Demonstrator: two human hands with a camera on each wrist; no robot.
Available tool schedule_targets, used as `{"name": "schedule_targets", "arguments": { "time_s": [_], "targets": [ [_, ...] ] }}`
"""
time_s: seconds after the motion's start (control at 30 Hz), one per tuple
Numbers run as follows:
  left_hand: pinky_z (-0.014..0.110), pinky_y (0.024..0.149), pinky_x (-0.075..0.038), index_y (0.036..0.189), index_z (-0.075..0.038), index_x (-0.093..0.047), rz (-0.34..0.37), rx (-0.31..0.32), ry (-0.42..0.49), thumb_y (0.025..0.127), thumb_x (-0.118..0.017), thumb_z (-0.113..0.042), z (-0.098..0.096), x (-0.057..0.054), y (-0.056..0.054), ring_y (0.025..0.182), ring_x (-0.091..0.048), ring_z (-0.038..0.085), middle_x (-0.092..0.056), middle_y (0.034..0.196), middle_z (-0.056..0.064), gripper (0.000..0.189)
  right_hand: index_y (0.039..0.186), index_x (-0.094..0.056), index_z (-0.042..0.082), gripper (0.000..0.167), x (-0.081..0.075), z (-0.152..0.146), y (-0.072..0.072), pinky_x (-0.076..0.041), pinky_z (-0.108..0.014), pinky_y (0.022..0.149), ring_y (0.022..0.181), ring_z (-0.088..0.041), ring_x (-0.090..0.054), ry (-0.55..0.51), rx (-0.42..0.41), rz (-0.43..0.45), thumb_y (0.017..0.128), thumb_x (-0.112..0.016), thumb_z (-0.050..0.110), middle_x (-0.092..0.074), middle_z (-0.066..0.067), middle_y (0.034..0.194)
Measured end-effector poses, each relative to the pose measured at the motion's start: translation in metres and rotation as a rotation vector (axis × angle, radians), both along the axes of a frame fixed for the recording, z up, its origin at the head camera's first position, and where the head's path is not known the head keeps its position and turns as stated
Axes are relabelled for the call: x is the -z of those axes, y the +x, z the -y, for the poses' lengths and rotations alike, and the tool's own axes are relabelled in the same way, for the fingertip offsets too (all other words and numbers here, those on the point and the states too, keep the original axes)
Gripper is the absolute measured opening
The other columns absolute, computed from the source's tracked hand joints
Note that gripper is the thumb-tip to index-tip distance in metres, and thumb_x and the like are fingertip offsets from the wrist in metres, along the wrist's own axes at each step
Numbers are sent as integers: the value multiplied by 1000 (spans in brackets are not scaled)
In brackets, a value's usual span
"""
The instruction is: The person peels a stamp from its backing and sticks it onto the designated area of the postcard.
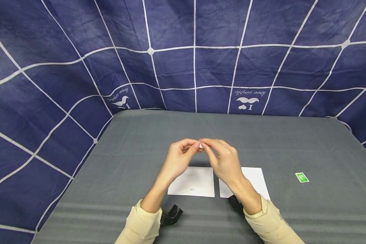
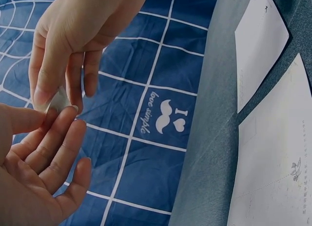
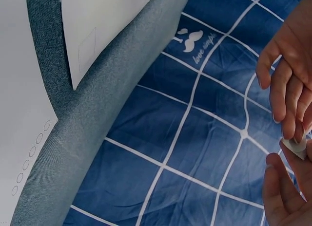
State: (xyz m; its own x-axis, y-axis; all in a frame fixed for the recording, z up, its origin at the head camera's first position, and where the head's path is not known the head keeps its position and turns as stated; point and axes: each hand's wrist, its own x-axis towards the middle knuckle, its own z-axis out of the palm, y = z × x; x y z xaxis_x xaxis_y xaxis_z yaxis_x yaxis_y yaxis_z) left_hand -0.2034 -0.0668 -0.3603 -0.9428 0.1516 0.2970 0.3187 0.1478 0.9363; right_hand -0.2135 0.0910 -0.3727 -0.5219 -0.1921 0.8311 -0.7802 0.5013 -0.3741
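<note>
Between the fingertips of both hands is a small white piece of paper, held up above the table. My left hand pinches one side of it with thumb and index finger; the other left fingers spread loosely in the left wrist view. From the opposite side my right hand pinches it too. In the right wrist view the paper piece has a finely jagged edge; fingers hide much of it. Beneath the hands lie a left white postcard and a right white postcard, partly covered by the right forearm.
A small green stamp-like piece with a white border lies on the grey table cover, right of the postcards. Dark blue cloth with white grid lines hangs behind and at the sides. A black band is on the left wrist.
</note>
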Motion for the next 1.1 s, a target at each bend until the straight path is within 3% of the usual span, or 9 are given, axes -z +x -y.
{"name": "schedule_targets", "arguments": {
  "time_s": [1.1],
  "targets": [
    [29,79,-53,97,4,-70,-27,-12,-1,94,-60,-8,0,1,0,82,-68,20,-71,87,12,16,96,-73,1,15,0,-1,0,-54,-38,66,82,-22,-68,-22,0,8,82,-72,-3,-72,-8,89]
  ]
}}
